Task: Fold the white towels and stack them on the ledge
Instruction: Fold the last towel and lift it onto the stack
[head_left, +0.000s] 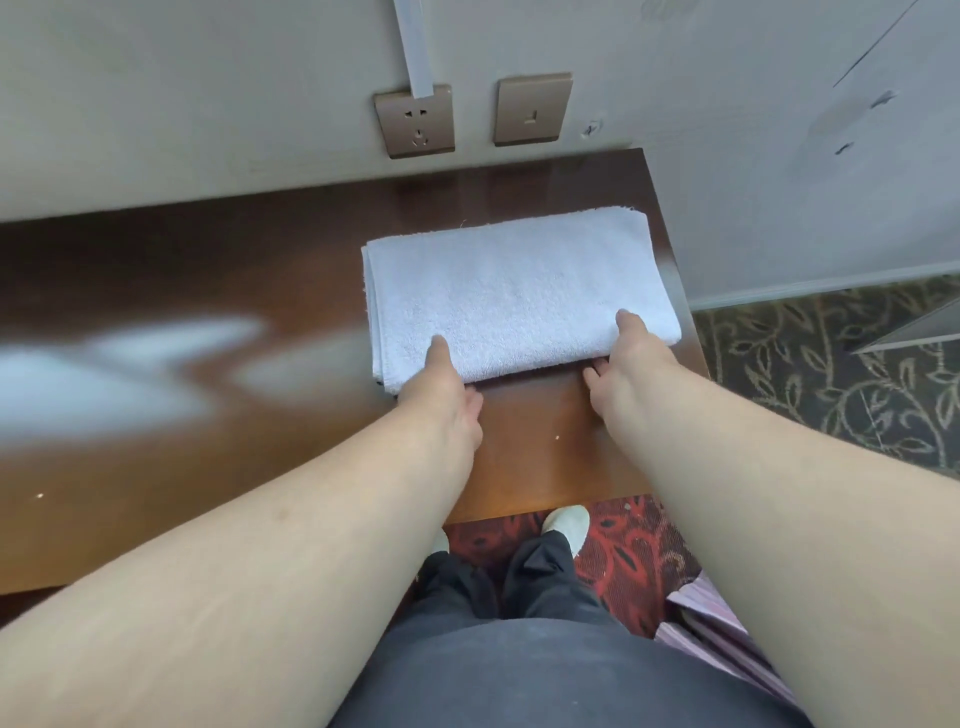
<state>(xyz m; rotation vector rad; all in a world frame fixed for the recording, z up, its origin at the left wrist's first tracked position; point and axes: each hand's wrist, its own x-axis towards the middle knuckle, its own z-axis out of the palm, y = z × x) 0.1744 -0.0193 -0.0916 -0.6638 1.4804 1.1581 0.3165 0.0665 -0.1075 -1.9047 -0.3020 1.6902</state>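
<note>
A folded white towel (519, 291) lies flat on the glossy brown wooden ledge (208, 291), near its right end and close to the wall. My left hand (447, 389) pinches the towel's near edge at the left, thumb on top and fingers beneath. At the near right corner my right hand (623, 358) grips the same edge the same way, thumb on the cloth and fingers tucked under it. Only this one towel is in view.
Two brown wall plates, a socket (414, 122) and a switch (533, 109), sit on the wall just behind the ledge. The ledge's right edge (685, 291) drops to patterned carpet (831, 374). My legs and white shoes stand on red carpet below the front edge.
</note>
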